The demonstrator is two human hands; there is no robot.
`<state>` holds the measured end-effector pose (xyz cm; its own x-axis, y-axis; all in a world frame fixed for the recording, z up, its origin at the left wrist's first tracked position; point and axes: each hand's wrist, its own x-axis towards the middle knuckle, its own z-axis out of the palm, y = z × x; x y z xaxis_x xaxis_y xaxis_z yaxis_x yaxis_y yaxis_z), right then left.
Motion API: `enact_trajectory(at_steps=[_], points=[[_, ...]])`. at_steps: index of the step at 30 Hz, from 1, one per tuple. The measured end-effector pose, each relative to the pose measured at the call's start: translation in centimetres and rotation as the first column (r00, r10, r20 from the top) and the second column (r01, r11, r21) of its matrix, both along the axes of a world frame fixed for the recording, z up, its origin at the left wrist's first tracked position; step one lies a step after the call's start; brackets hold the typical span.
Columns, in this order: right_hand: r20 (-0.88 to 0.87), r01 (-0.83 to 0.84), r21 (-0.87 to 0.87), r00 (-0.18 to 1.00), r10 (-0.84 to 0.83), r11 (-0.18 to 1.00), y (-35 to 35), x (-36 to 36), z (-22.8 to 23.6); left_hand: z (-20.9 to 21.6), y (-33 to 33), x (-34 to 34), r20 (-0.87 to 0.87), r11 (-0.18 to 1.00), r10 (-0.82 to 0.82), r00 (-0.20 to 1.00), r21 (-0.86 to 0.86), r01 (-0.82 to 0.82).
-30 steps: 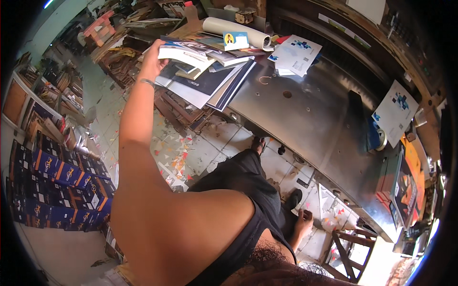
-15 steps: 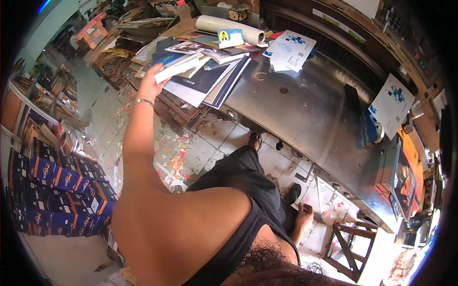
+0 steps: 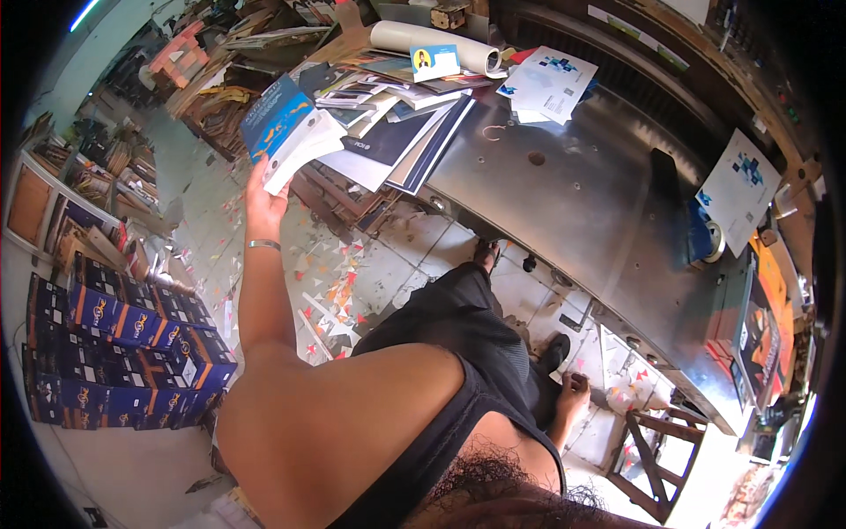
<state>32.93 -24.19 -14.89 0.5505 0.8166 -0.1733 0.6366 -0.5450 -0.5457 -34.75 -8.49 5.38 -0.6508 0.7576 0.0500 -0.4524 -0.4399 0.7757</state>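
booklet [image 3: 280, 120] observed in the grip of the left hand [image 3: 266, 198], raised directly ahead of the wrist and tilted; it shows a blue face with orange marks and, to the right, a white face. the fingers are closed on its near edge. a metal bracelet [image 3: 263, 244] sits on the wrist just behind that hand. right of the left hand and farther ahead lies a pile of printed papers [image 3: 388, 145], loosely stacked; whether the booklet touches it cannot be told. a small card [image 3: 435, 63] with a yellow circle stands above the pile, in front of a white roll [image 3: 423, 42]. the metal table [image 3: 546, 212] extends well to the right of the left hand, with a white sheet [image 3: 548, 84] bearing blue print on its far side. right hand [image 3: 575, 395] noted low, below the table edge, fingers partly curled; whether it holds anything cannot be told. a wooden stool [image 3: 648, 454] stands near it, to the right. dark blue boxes [image 3: 132, 353] are stacked behind and left of the left hand.
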Motion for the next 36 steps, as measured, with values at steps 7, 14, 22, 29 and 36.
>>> enact_trajectory(at_steps=[7, 14, 22, 29, 36], points=[[-0.043, 0.026, -0.007, 0.999, -0.027, 1.0, -0.3, 0.7, -1.1, 2.7, 0.5, 0.2, 0.028, 0.987, 0.036, 0.999, 0.157, -0.04], [-0.005, 0.059, 0.028, 0.998, -0.059, 0.998, -0.1, 0.1, -0.5, 9.0, 6.0, 0.4, -0.171, 0.991, -0.005, 0.985, 0.129, 0.028], [-0.038, 0.057, -0.001, 0.998, -0.057, 0.998, -0.3, 0.1, 0.0, 13.7, 17.8, 5.8, -0.561, 0.994, 0.026, 0.827, -0.07, -0.079], [-0.064, 0.108, 0.04, 0.992, -0.105, 0.993, -1.1, 0.6, -1.1, 14.9, 22.1, 6.1, -0.868, 0.902, 0.26, 0.423, 0.061, -0.428], [0.015, 0.104, -0.005, 0.994, -0.104, 0.995, -0.7, 0.2, -0.1, 18.5, 21.2, 8.9, -0.938, 0.806, 0.316, 0.143, 0.186, -0.562]])
